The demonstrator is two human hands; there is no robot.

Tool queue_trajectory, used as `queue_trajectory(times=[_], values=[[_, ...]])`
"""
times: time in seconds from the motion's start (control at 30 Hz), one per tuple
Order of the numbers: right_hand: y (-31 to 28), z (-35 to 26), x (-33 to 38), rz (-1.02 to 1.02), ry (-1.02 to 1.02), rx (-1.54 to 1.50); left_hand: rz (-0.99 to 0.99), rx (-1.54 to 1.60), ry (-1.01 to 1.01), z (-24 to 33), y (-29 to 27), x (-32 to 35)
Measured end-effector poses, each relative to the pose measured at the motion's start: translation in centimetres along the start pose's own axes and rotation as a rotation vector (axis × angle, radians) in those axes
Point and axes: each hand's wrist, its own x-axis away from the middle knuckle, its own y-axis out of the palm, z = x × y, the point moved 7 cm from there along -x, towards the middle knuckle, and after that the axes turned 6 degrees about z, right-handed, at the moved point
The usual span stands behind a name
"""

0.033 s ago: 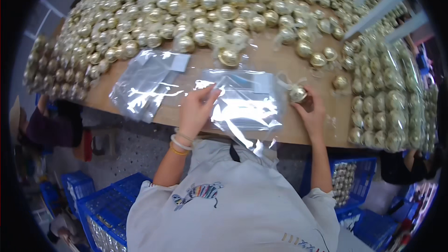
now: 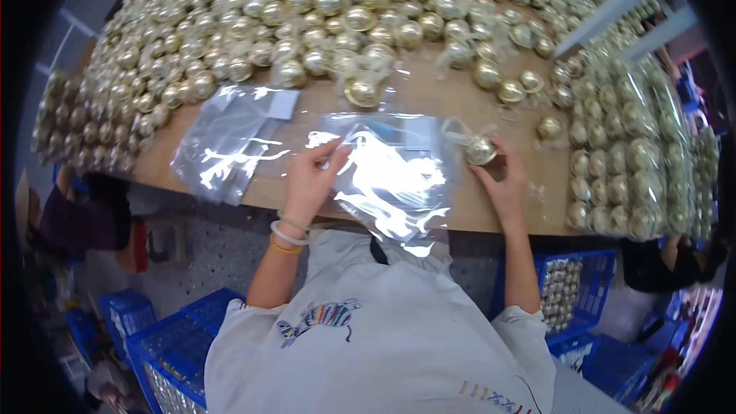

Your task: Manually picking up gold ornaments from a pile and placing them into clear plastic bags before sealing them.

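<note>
My left hand [image 2: 310, 178] pinches the left edge of a clear plastic bag [image 2: 418, 188], which lies in front of me with strong glare on it. The bag's near end hangs over the table edge. To its right, the thumb and fingers of my right hand [image 2: 500, 172] are closed around a shiny pale-gold ball ornament [image 2: 481, 150] with a light ribbon at its top. A stack of clear plastic bags [image 2: 230, 142] lies left of my left hand. Another gold ball [image 2: 362, 93] rests just beyond the bag.
A large heap of gold balls [image 2: 330, 4] covers the far part of the brown table [image 2: 521, 203]. Packed clear bags of balls stand on the right [image 2: 621, 169] and left [image 2: 84, 126]. Blue crates [image 2: 180, 345] sit on the floor. People are at both sides.
The whole view has shifted slightly. The near end of the plastic bag lies differently, with its glare changed. Both hands keep their holds.
</note>
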Motion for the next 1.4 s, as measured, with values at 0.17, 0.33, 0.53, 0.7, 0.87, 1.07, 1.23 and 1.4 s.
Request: queue_trajectory(times=[0.17,0.33,0.53,0.7,0.87,1.07,1.23,1.4], values=[[-1.5,0.1,0.9,0.149,-0.039,-0.083,0.079,-0.265,0.232,4.1,-0.3,1.3],[-2.6,-0.2,0.6,0.032,-0.042,0.036,-0.272,-0.697,0.953,9.7,1.1,3.0],[-2.8,0.7,0.3,-0.024,0.047,0.065,-0.430,-0.660,0.789,5.9,2.9,1.9],[-3.9,-0.4,1.1,0.028,-0.139,0.433,-0.377,-0.608,0.800,6.7,2.4,2.3],[-3.9,3.2,0.9,-0.082,0.319,-0.112,-0.360,-0.611,0.784,6.2,2.3,2.1],[1.2,-6.6,4.1,-0.479,0.152,0.048,-0.274,-0.628,0.774,6.1,1.9,2.5],[7.0,-6.6,3.8,-1.005,0.490,-0.783,-0.389,-0.757,0.834,6.5,2.0,3.3],[12.9,-8.1,2.2,-0.788,0.366,-0.205,-0.277,-0.807,0.832,6.0,2.7,4.2]])
